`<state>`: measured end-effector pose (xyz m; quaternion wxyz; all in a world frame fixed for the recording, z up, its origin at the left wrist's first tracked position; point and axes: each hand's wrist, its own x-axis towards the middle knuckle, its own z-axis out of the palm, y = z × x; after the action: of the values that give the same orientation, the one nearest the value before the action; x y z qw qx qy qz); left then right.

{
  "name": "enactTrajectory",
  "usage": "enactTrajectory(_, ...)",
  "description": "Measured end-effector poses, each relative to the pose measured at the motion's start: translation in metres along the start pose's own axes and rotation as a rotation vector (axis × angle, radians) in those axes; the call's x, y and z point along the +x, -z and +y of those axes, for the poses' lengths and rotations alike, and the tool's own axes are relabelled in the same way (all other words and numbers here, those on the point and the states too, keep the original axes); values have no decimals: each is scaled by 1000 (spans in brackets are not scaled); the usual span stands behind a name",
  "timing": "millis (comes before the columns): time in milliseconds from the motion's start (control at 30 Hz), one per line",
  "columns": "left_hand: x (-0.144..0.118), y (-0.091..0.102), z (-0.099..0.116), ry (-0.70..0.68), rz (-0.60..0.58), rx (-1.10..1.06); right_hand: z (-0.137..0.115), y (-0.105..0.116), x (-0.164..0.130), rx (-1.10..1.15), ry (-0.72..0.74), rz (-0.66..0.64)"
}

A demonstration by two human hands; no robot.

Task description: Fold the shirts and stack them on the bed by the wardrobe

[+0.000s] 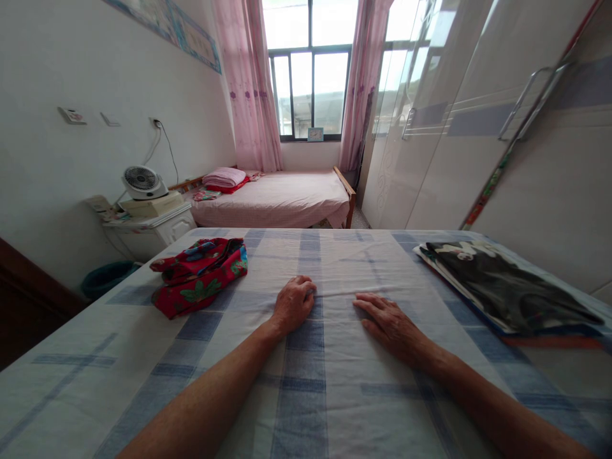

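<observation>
Both my hands lay on the checked sheet (306,382), a pale cloth crossed with blue bands that covered the bed in front of me. My left hand (294,305) rested knuckles up near the middle of the bed, its fingers curled under into a loose fist pressed against the cloth, with nothing that I could see inside it; a low crease in the sheet ran away from its fingertips. My right hand (389,325) lay flat just beside it, palm down, the fingers stretched out and slack, pointing toward the left hand but not touching it, gripping nothing. Off to my left, near that hand but apart from it, a red flowered garment (201,274) sat in a crumpled heap on the sheet. At the right edge of the bed, well apart from my right hand, lay a stack of folded clothes (507,290), a dark piece on top with lighter and orange edges showing below. Beyond the foot of the bed stood a second bed (282,197) under a pink cover, with a folded pink blanket (224,176) at its head. A small white fan (142,182) stood on a bedside cabinet (167,226) by the left wall, and the wardrobe doors (478,146) ran along my right.
</observation>
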<state>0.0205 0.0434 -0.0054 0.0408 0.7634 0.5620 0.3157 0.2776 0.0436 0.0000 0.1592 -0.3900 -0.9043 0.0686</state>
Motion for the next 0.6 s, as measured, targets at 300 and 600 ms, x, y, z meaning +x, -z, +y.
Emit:
enactTrajectory(300, 0, -1, -1, -3, -2, -2, -1, 2, 0, -1, -3, -5)
enactTrajectory(600, 1, -1, -1, -14, -2, -12, -1, 3, 0, -9, -17, -27)
